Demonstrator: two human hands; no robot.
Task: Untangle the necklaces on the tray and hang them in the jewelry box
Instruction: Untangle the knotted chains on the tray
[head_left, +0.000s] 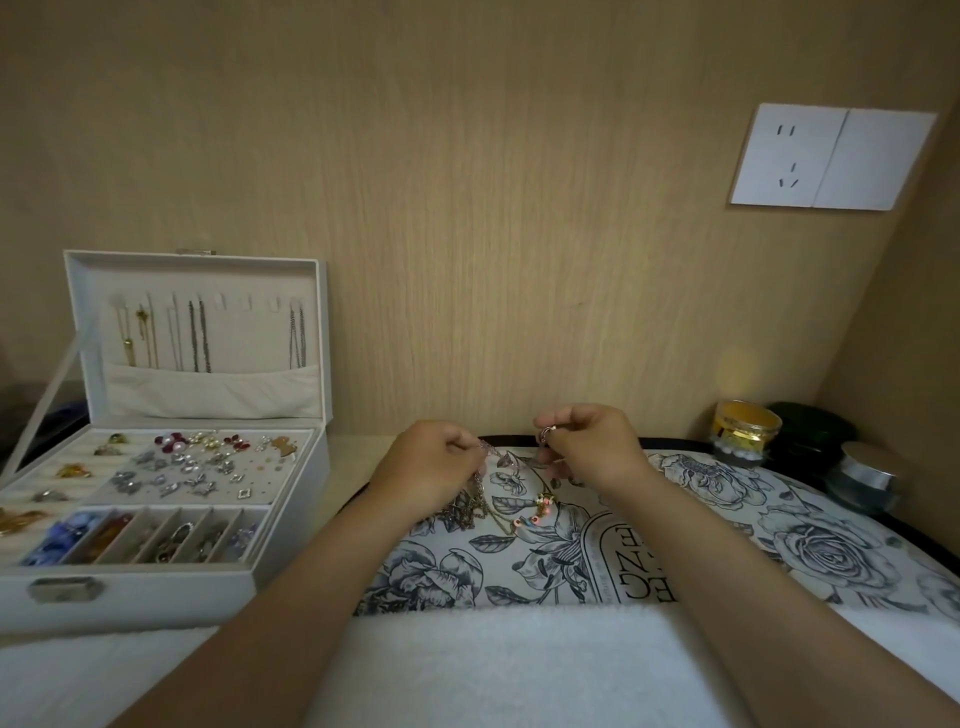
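Against a pale wood-grain wall (467, 208), a white double socket plate (831, 156) sits high right. Light tabletop below; a white towel (493, 665) lies across the near edge.

Writing: the tray (821, 545), black-rimmed with a grey rose print, carries lettering in an oval frame, seen upside down and partly covered by an arm. Cannot read it.

Containers:
- jewelry box (156, 597), white, at left, lid standing open. Several hung chains (197, 338) drop from tabs in the lid into a fabric pocket. The base holds earrings and brooches on a padded panel, with a front row of narrow slots filled with blue, amber and mixed beads.
- gold-banded jar (746, 431), dark green pot (810, 431) and silver-lidded jar (865, 475) at far right, beside the tray.

Hands: left hand (431, 462) curled, pinching a fine chain. Right hand (587, 441) pinching a small ring-like end of it. Both are above the tray's far edge. The tangled necklaces (467, 506) lie on the tray under the left hand, with a pink-beaded strand (537, 512) just beside them.
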